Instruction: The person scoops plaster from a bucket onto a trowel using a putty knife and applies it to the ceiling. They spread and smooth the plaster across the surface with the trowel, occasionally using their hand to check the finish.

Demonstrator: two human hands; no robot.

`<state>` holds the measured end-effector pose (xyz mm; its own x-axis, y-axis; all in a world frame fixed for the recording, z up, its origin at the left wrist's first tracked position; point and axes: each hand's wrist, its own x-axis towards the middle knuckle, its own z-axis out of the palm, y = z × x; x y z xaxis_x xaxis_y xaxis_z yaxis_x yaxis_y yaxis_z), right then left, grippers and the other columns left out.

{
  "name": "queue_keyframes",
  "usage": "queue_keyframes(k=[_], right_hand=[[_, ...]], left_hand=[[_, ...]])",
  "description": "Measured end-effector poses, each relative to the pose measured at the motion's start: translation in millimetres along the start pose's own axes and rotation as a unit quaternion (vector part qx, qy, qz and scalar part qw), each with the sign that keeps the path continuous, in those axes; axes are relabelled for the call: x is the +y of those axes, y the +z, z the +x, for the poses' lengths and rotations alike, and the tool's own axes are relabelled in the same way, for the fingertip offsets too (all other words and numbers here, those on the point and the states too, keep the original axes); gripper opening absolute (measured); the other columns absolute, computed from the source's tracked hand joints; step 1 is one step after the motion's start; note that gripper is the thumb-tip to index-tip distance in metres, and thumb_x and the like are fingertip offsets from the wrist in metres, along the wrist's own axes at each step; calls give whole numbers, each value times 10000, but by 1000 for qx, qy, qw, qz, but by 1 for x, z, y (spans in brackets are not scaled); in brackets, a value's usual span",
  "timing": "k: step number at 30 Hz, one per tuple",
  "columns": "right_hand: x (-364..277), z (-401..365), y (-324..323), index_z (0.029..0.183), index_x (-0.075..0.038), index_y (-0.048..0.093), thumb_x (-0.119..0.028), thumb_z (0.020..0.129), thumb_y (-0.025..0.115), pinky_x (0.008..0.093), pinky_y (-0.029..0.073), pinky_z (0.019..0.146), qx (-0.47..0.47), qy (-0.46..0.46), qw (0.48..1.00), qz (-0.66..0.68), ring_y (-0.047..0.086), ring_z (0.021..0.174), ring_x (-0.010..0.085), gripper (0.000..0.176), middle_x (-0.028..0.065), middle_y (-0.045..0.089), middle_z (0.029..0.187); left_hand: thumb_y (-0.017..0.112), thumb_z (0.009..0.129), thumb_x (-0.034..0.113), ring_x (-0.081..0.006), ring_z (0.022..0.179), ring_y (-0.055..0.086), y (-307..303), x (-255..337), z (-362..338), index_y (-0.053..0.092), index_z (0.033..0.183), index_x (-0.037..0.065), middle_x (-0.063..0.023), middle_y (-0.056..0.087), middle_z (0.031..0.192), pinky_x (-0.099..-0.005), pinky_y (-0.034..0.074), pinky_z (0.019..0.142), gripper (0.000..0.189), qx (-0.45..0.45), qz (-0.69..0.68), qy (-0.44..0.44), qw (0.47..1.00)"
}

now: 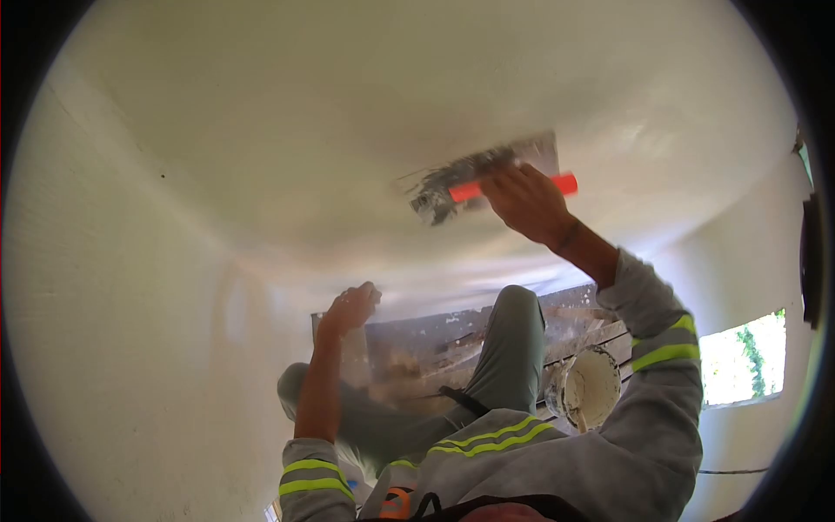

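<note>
The trowel (474,165) is held by its red handle (467,190) in the right hand (528,202), its blade apparently laid against the pale wall (348,104). Its long axis is slanted from lower left to upper right. The left hand (348,309), fingers curled, is placed lower and leftward, well apart; whether anything is held there cannot be told.

Red cylindrical handle (566,184): blurred, middle hidden (under right grip (524,198)).
Round whitish bucket (557,394): partly hidden behind grey cloth shirt (544,465).
</note>
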<state>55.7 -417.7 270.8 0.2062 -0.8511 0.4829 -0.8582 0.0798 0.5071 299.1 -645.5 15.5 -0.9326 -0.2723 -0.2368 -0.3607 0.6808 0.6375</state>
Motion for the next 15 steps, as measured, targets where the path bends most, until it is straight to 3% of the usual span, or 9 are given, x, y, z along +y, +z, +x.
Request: queue_keyframes(k=[3, 5, 7, 9, 11, 12, 13, 15], right_hand=[[-2, -11, -55, 1052, -9, 629, -99, 834, 626, 354, 527, 756, -87, 268, 959, 22, 649, 833, 229, 235, 95, 657, 886], [26, -7, -70, 1016, -30, 659, -141, 867, 649, 322, 538, 675, 178, 371, 899, 153, 660, 745, 194, 186, 106, 665, 873], [46, 23, -90, 965, -42, 673, -209, 851, 716, 290, 529, 592, 263, 491, 801, 217, 661, 672, 148, 207, 98, 663, 794], [50, 52, -67, 893, -15, 652, -198, 821, 762, 275, 481, 559, 272, 348, 866, 235, 577, 587, 91, 225, 69, 663, 714], [1, 84, -42, 983, -80, 626, -279, 769, 783, 359, 535, 584, 127, 428, 860, 249, 669, 673, 260, 331, 142, 655, 737], [-27, 97, -29, 999, -100, 609, -280, 749, 774, 406, 539, 628, 67, 409, 887, 205, 661, 706, 316, 349, 167, 664, 812], [-55, 100, -3, 958, -86, 599, -257, 755, 748, 447, 534, 637, 118, 308, 923, 197, 664, 730, 323, 304, 163, 666, 835], [-97, 88, 47, 951, -79, 590, -150, 778, 650, 412, 515, 687, 27, 216, 963, 160, 637, 741, 274, 197, 69, 623, 735]], left_hand=[[478, 966, 285, -334, 773, 659, -18, 10, -9, 601, 921, 26, -153, 670, 782, -454, 503, 755, 290, 18, 9, 13, 1000], [468, 971, 281, -298, 714, 667, -19, 11, -15, 623, 880, 14, -133, 673, 735, -425, 507, 746, 321, 13, 1, 18, 1000], [462, 968, 300, -295, 698, 664, -17, 2, -10, 628, 856, 14, -130, 670, 725, -426, 505, 749, 349, 0, -25, 38, 999], [484, 953, 291, -291, 775, 661, -22, 9, -13, 620, 836, 49, -113, 667, 747, -434, 506, 761, 302, -5, 7, -9, 1000], [496, 943, 286, -292, 816, 659, -29, 17, -15, 618, 827, 68, -107, 666, 758, -436, 506, 768, 276, -2, 7, -40, 999], [497, 941, 284, -294, 818, 658, -33, 22, -18, 620, 829, 69, -111, 668, 757, -434, 506, 769, 272, -2, -6, -47, 999], [498, 938, 283, -297, 820, 658, -34, 24, -18, 622, 830, 70, -114, 669, 757, -432, 505, 770, 269, -2, -18, -51, 999], [499, 945, 310, -307, 754, 663, -20, 8, -10, 627, 851, 40, -128, 663, 761, -441, 509, 745, 313, 9, 0, -35, 999]])
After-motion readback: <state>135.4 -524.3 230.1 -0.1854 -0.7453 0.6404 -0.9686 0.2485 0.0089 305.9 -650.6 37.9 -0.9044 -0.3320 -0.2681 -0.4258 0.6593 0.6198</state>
